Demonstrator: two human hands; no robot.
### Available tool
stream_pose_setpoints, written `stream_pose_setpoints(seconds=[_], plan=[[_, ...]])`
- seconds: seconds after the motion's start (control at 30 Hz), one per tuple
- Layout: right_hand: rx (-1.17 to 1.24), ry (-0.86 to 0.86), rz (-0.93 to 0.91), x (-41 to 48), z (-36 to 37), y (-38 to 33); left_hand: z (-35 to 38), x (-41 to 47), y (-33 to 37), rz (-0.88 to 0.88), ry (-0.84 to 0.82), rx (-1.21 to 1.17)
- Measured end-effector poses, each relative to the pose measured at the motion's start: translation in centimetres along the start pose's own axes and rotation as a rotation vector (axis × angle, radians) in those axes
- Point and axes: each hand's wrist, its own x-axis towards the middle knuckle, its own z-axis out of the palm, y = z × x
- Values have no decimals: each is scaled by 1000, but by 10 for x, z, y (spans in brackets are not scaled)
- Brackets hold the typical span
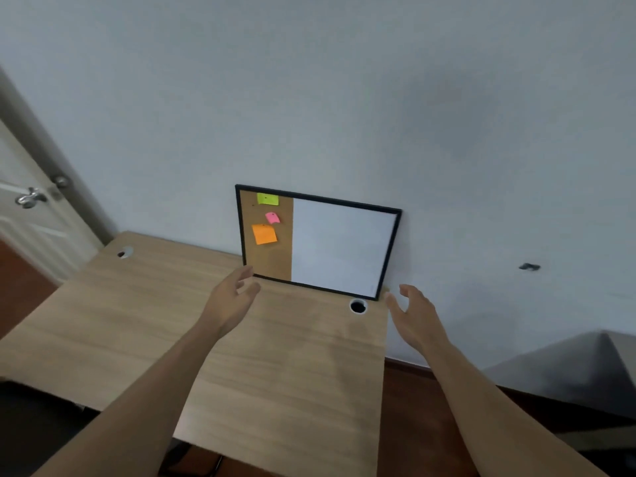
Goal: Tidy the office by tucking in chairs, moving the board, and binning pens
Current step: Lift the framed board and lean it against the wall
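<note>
1. The left hand (234,296) is open with fingers spread and holds nothing; its fingertips sit at the lower left corner of the board (318,242), whether touching cannot be told.
2. The right hand (414,309) is likewise open and empty, just beside the board's lower right corner.
3. The board stands on the desk (275,356), tilted back against the wall (344,98), with sticky notes (265,234) on its cork side.
4. The board-moving step seems in hand.
5. Next, a grip would likely need both hands closing on the side edges evenly, lifting clear of the cable hole (358,306).
</note>
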Motion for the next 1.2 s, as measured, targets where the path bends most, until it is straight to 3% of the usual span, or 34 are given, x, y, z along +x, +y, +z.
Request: stream_pose_setpoints(seconds=[0.37,0.67,1.2], plan=[[84,-87,58,127,21,-6,-9,138,20,-208,72,-104],[165,-26,257,195,35,-17,-14,269,-3,-304,29,-132],[260,60,405,245,50,-27,-22,333,-30,-133,44,-79]])
